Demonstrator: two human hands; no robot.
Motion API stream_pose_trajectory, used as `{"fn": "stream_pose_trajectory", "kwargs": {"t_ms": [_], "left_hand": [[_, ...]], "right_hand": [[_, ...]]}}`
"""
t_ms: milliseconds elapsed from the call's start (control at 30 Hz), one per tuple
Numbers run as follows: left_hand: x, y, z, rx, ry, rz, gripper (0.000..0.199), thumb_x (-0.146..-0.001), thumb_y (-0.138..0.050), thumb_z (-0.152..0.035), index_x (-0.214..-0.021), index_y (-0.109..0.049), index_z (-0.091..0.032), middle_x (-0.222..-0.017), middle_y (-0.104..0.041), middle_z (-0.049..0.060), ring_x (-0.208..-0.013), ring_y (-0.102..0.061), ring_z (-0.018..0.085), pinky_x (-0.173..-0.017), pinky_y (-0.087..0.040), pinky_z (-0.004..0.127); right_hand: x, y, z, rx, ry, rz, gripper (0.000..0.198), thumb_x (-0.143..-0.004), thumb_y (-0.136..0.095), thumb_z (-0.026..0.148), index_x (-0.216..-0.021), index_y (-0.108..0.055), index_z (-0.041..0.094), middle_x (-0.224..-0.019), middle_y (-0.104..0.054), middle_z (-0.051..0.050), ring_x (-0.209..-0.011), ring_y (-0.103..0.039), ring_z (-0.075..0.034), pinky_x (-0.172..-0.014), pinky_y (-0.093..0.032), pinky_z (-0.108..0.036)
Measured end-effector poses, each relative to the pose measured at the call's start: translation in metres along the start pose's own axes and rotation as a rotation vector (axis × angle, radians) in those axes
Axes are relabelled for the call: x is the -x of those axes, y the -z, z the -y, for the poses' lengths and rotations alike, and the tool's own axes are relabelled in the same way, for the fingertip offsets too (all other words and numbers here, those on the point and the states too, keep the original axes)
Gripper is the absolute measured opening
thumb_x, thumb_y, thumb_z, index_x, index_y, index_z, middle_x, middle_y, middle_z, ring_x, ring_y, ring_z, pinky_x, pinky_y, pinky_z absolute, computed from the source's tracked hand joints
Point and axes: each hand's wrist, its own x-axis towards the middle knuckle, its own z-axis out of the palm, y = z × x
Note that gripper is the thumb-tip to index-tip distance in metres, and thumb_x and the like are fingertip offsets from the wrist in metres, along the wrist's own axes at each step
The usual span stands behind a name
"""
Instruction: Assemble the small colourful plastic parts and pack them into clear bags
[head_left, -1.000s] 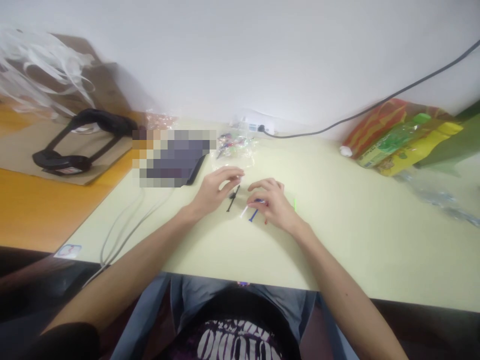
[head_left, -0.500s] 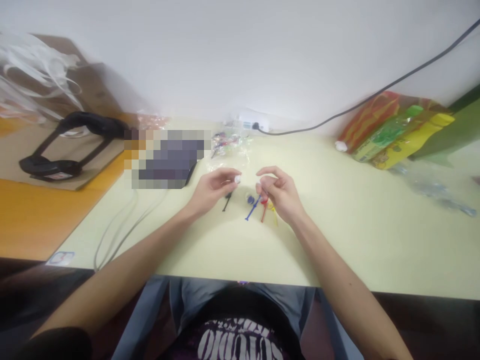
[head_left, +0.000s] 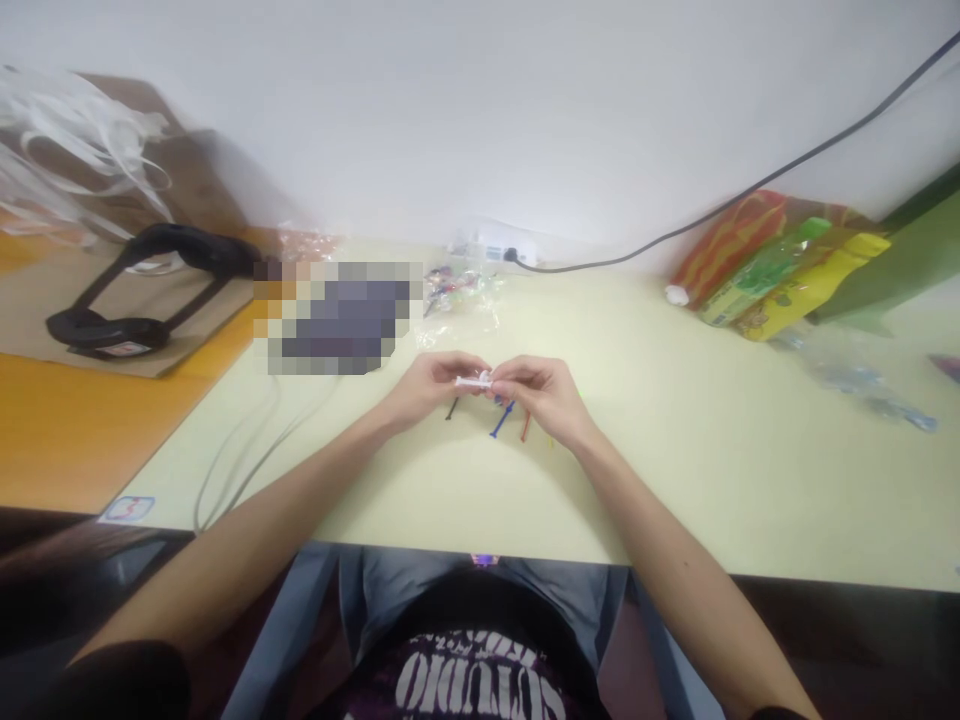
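My left hand (head_left: 439, 382) and my right hand (head_left: 541, 392) meet above the table, fingertips almost touching. Between them is a small white plastic stick-like piece (head_left: 472, 382) with a rounded bit at its right end. Both hands are closed on it in a pinch; whether it is one part or two I cannot tell. Below the hands lie a black stick (head_left: 451, 408), a blue stick (head_left: 502, 420) and a red stick (head_left: 525, 427). A bit of yellow (head_left: 552, 441) shows beside my right hand, mostly hidden by it.
Clear plastic bags with small coloured parts (head_left: 457, 288) lie behind the hands. A blurred-out dark device (head_left: 341, 320) is to their left, with thin cables. A black frame (head_left: 112, 330) sits on cardboard farther left. Snack packets (head_left: 795, 285) and a plugged-in power strip (head_left: 495, 245) are along the wall.
My two hands have come together from being apart, the right moving left and closing. The white stick-like piece now shows between them. The coloured sticks stay in place.
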Motion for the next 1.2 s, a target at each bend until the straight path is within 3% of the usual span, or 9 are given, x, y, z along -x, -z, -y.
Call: {"fn": "stream_pose_trajectory", "kwargs": {"t_ms": [167,333,567,933,1033,1200], "left_hand": [[0.0,0.004,0.005,0.019,0.025,-0.004,0.029,-0.081,-0.084,-0.038,-0.101,-0.08,-0.018,-0.103,-0.079,0.012,-0.091,-0.074,0.022,-0.083,-0.058,0.034],[0.002,0.007,0.006,-0.005,0.04,0.02,0.031,-0.079,-0.086,-0.038,-0.102,-0.081,-0.017,-0.1,-0.079,0.012,-0.089,-0.074,0.022,-0.078,-0.059,0.032],[0.005,0.006,0.001,-0.019,0.05,0.049,0.03,-0.08,-0.085,-0.04,-0.1,-0.081,-0.018,-0.094,-0.079,0.01,-0.081,-0.072,0.02,-0.07,-0.056,0.029],[0.008,0.0,-0.011,-0.063,0.031,0.115,0.026,-0.078,-0.086,-0.039,-0.092,-0.081,-0.017,-0.09,-0.078,0.009,-0.074,-0.069,0.018,-0.067,-0.053,0.028],[0.008,-0.006,-0.008,-0.033,-0.004,0.064,0.026,-0.08,-0.085,-0.038,-0.094,-0.081,-0.017,-0.091,-0.077,0.009,-0.075,-0.069,0.017,-0.067,-0.053,0.028],[0.008,-0.014,-0.007,-0.079,-0.14,-0.189,0.029,-0.085,-0.081,-0.038,-0.107,-0.077,-0.019,-0.1,-0.076,0.008,-0.085,-0.071,0.018,-0.077,-0.057,0.03]], "right_hand": [[0.001,0.001,0.002,0.122,0.06,-0.037,0.022,-0.082,-0.082,0.043,-0.083,-0.077,0.022,-0.086,-0.075,-0.004,-0.078,-0.068,-0.018,-0.073,-0.053,-0.032],[0.003,0.0,0.005,0.131,0.022,-0.018,0.022,-0.083,-0.08,0.042,-0.084,-0.074,0.021,-0.082,-0.071,-0.003,-0.074,-0.065,-0.017,-0.062,-0.051,-0.029],[0.006,0.002,0.007,0.318,0.133,0.023,0.009,-0.088,-0.072,0.029,-0.083,-0.071,0.022,-0.086,-0.07,-0.002,-0.083,-0.065,-0.018,-0.077,-0.051,-0.032],[0.006,0.006,0.012,0.535,0.248,0.076,0.023,-0.095,-0.067,0.041,-0.081,-0.065,0.022,-0.086,-0.07,-0.003,-0.084,-0.064,-0.019,-0.084,-0.048,-0.034],[0.004,0.008,0.016,0.534,0.3,0.048,0.025,-0.096,-0.066,0.045,-0.084,-0.066,0.023,-0.09,-0.071,-0.004,-0.09,-0.065,-0.021,-0.088,-0.049,-0.035],[0.0,0.026,0.015,0.572,0.38,-0.236,0.023,-0.097,-0.064,0.047,-0.103,-0.067,0.024,-0.112,-0.072,-0.007,-0.11,-0.062,-0.024,-0.099,-0.046,-0.041]]}}
